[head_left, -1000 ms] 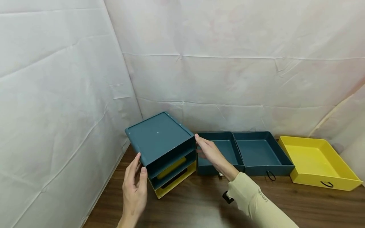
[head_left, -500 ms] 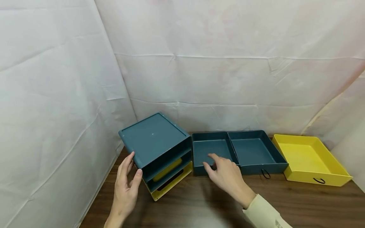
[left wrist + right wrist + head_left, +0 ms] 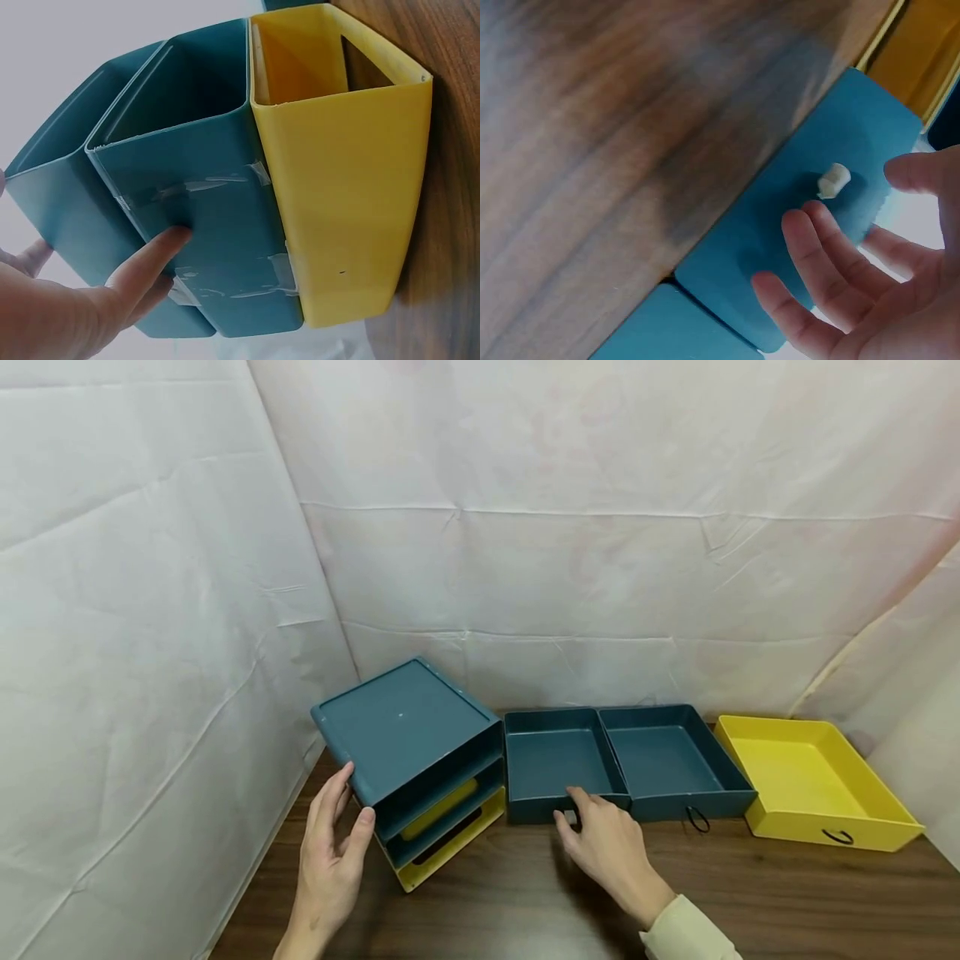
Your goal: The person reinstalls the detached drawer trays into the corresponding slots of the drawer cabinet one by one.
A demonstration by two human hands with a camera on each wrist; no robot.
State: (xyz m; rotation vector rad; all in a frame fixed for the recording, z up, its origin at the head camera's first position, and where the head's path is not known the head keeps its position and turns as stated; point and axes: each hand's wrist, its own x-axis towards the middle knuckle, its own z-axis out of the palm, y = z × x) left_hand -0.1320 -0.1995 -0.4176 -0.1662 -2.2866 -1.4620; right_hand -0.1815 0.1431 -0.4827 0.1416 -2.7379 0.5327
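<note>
A stacked drawer case (image 3: 405,727) with two dark teal tiers over a yellow one stands angled at the left, its front slots facing me. My left hand (image 3: 326,860) rests its fingertips on the case's left side; in the left wrist view a finger (image 3: 154,259) touches the taped teal wall (image 3: 225,232). Just right of the case lies a teal drawer (image 3: 558,756). In front of it hovers my right hand (image 3: 611,852), fingers loosely bent around a small whitish knob (image 3: 834,181) on the drawer front. The right wrist view shows a gap between thumb and knob.
A second teal drawer (image 3: 663,752) with a black loop handle (image 3: 697,819) lies against the first one. Further right is a yellow drawer (image 3: 817,777), also with a black loop. White cloth (image 3: 570,568) hangs behind the wooden table (image 3: 480,910).
My right hand has left the case's right edge and moved right and down to the nearest teal drawer's front. The left hand stays on the case.
</note>
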